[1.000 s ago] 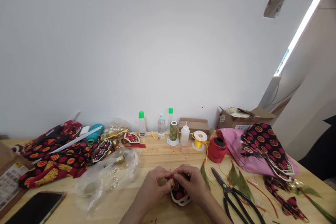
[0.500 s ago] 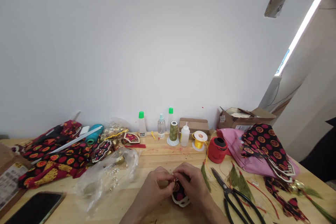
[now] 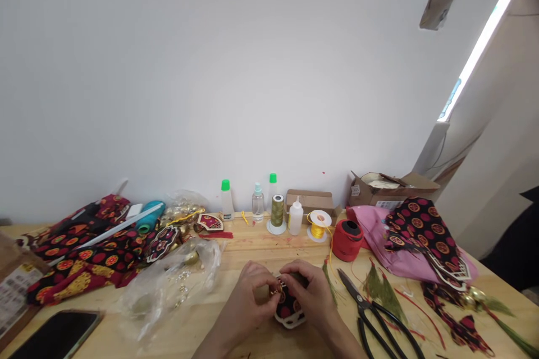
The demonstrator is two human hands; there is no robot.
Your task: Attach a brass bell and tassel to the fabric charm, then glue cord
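Low in the middle of the view, a dark patterned fabric ornament with a white scalloped edge (image 3: 288, 309) is held above the wooden table. My right hand (image 3: 309, 296) grips its upper right side, with thumb and fingers closed on it. At the ornament's upper left edge, my left hand (image 3: 256, 297) pinches a small shiny piece that is mostly hidden by the fingertips. Both sets of fingertips nearly meet there. Black-handled scissors (image 3: 367, 304) lie just right of my right hand, beside green tassels (image 3: 383, 289).
A clear plastic bag (image 3: 172, 280) with small metal parts lies left. Behind stand a green thread spool (image 3: 277, 212), a white squeeze bottle (image 3: 295, 219), a yellow cord spool (image 3: 319, 225) and a red ribbon roll (image 3: 348, 241). A phone (image 3: 59, 334) rests at front left; patterned fabric (image 3: 421, 230) is at right.
My left fingertips have shifted slightly and part a little more, showing the small shiny piece. More of the ornament shows between my hands. The whole view has shifted slightly.
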